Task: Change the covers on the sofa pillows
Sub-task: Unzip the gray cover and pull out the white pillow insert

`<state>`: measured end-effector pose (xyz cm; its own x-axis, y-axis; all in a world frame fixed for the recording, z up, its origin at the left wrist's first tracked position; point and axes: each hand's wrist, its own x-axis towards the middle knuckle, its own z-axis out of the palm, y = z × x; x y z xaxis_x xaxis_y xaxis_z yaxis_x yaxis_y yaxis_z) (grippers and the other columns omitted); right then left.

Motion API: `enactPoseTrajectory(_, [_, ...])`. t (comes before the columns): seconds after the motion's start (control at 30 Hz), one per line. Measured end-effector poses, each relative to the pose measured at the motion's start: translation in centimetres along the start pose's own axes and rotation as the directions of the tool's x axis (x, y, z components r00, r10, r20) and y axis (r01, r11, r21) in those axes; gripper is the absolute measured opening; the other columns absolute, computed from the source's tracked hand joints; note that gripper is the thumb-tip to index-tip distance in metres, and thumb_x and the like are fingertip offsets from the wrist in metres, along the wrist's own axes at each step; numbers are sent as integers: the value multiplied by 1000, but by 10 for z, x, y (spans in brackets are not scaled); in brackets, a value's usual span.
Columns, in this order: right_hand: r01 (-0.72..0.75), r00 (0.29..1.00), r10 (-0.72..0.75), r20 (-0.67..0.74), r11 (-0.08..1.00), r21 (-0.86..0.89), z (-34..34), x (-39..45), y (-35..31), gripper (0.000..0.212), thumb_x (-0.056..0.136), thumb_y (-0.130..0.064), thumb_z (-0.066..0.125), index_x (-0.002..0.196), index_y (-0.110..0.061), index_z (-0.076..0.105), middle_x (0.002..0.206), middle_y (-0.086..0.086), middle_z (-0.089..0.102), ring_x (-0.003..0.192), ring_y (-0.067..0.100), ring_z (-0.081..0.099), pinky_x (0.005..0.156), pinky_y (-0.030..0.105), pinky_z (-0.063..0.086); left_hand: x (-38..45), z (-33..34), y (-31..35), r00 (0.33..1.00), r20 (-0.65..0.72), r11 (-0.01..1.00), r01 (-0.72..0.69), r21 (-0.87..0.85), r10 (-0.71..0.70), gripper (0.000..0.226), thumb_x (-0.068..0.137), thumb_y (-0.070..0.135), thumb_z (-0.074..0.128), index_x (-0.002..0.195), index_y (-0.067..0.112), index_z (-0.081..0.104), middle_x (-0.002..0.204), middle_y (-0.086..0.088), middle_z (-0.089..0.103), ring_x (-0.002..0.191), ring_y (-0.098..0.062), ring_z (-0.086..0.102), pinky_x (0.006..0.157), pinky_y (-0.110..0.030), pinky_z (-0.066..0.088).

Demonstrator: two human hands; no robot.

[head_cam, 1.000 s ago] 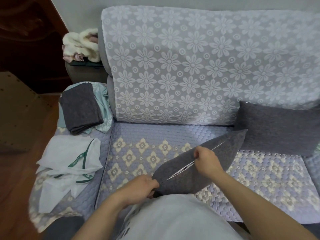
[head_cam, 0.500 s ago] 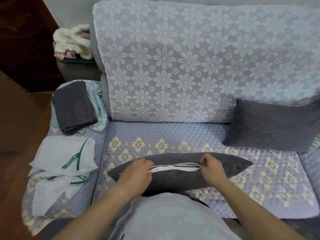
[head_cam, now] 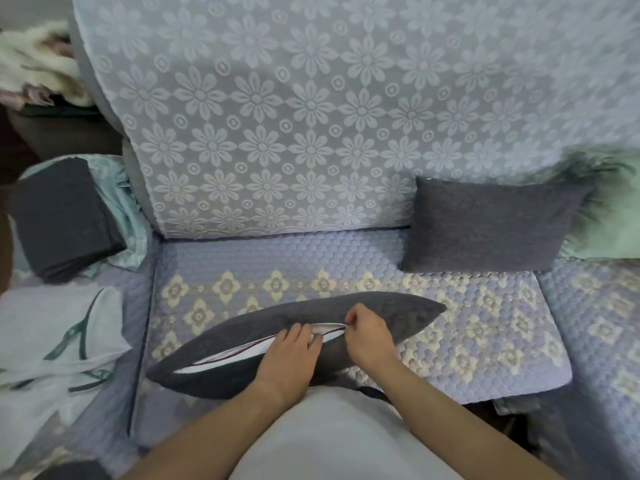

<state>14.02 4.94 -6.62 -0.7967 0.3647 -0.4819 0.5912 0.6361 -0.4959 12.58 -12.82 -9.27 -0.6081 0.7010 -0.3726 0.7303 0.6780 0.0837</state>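
At the far left, a folded dark grey cloth (head_cam: 64,216) lies on a pale teal fabric (head_cam: 121,209) on the sofa's end section. Below it is a white cloth with green trim (head_cam: 52,341), crumpled at the left edge of the view.

In front of you, across the quilted seat cushion (head_cam: 485,341), lies the grey pillow (head_cam: 270,323), edge up, its long side running from lower left to upper right. Its zipper opening (head_cam: 242,351) gapes along the top edge, showing the white inner pillow from the left end up to your hands.

Your left hand (head_cam: 287,358) rests on the pillow at the middle of the opening, fingers curled over the near edge of the cover and pressing it by the zipper line. Just to its right, nearly touching it, your right hand (head_cam: 367,334) pinches at the zipper with thumb and forefinger; the slider itself is too small to make out. To the right of that hand the cover is closed to its pointed corner.

Behind, the flower-patterned backrest cover (head_cam: 311,116) hangs down to the seat. Further right, a second grey pillow (head_cam: 491,223) leans against the backrest, well apart from the first. A pale green cushion (head_cam: 613,230) sits beside it at the right edge.
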Motion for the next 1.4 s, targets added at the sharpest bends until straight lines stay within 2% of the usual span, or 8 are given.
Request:
enactPoseTrajectory(0.2, [228,973,-206,104,927,-299,1,10,4,5,96,-18,43,100,-19,46,96,5,66,86,30,62,68,38,44,10,-8,2,996,43,997,81,-14,-80,40,92,16,52,132,14,53,146,-18,42,136,-38,40,109,-52,38])
enactPoseTrajectory(0.37, [346,938,-318,136,847,-404,6,18,5,7,96,-15,46,102,-17,45,100,4,63,93,27,62,70,35,40,8,-10,3,995,73,996,70,-60,-65,35,90,19,54,123,15,66,139,-15,52,129,-37,49,99,-53,48])
enactPoseTrajectory(0.53, [438,899,-373,230,769,-465,6,20,10,33,91,-7,58,121,-14,45,114,9,60,102,29,62,81,37,48,6,-9,5,988,95,982,134,-131,-122,38,95,16,51,132,14,61,156,-14,37,143,-36,36,111,-55,40])
enactPoseTrajectory(0.67, [431,902,-366,228,786,-443,5,19,16,38,88,-3,59,122,-13,44,114,10,58,103,30,61,81,36,46,11,-19,5,984,133,984,135,-113,-120,42,100,16,44,141,16,52,165,-8,19,150,-33,22,116,-55,32])
enactPoseTrajectory(0.83, [412,911,-382,154,835,-364,1,21,15,14,89,-4,51,102,-11,53,101,10,60,91,31,59,72,33,36,6,-22,7,981,169,984,120,-133,-96,43,99,20,46,141,16,52,166,-3,22,148,-33,25,113,-53,36])
enactPoseTrajectory(1.0, [377,921,-382,75,830,-411,-8,15,27,26,74,3,63,88,-14,49,82,6,58,70,27,57,60,32,33,10,-27,12,970,222,988,122,-96,-98,44,101,22,42,145,17,45,166,-3,22,148,-33,24,111,-57,35])
enactPoseTrajectory(1.13, [216,970,-244,4,851,-479,-46,24,44,23,85,-5,55,105,-14,46,99,4,56,90,26,59,69,31,38,6,-30,9,962,252,989,126,-75,-104,46,100,17,43,146,16,42,167,-5,19,151,-36,21,114,-60,31])
enactPoseTrajectory(1.4, [-8,997,-38,-72,841,-541,-120,40,92,17,87,-12,55,91,-17,39,86,1,50,74,22,49,63,33,39,11,-31,13,965,245,989,117,-90,-92,41,102,24,44,142,18,47,167,-6,18,149,-36,24,114,-62,30])
